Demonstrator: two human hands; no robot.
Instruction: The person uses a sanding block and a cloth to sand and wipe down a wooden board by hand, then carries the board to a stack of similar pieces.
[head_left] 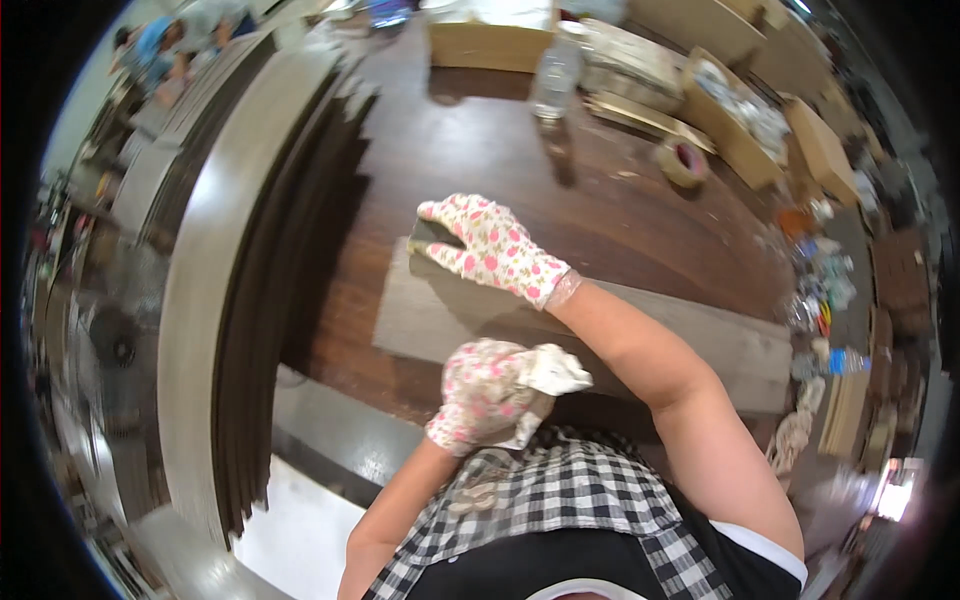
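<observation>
Sanding or rubbing down, by the look of it, with the stroke at the far left end of a long grey board (700, 345) that runs from mid-frame toward the right edge across a dark brown tabletop (600, 210). Right hand (490, 250), in a white glove dotted with pink flowers, reaching across to the centre of the frame, fingers curled down over a small dark block (432, 234) and pressing it against the board's upper left corner. Possibly a sanding block or a folded pad; too much hidden under the glove to tell which. Left hand (480, 392), gloved the same, lower in the frame, just above the checked apron, closed around a crumpled white rag (555, 370) and resting at the board's near edge.

Block at the very end of the board, so the judgement for the next move: a pull back along the length toward the right, even pressure kept flat, left hand steadying the near edge so the board does not slide.

Board directly under both hands: right hand on its far left corner, left hand at its near side, most of its length stretching away to the right beneath the right forearm.

Further off, upper centre, a clear plastic bottle (556, 70); upper right, a roll of tape (684, 160) and open cardboard boxes (735, 115); left of frame, a stack of long dark slats (285, 300).
</observation>
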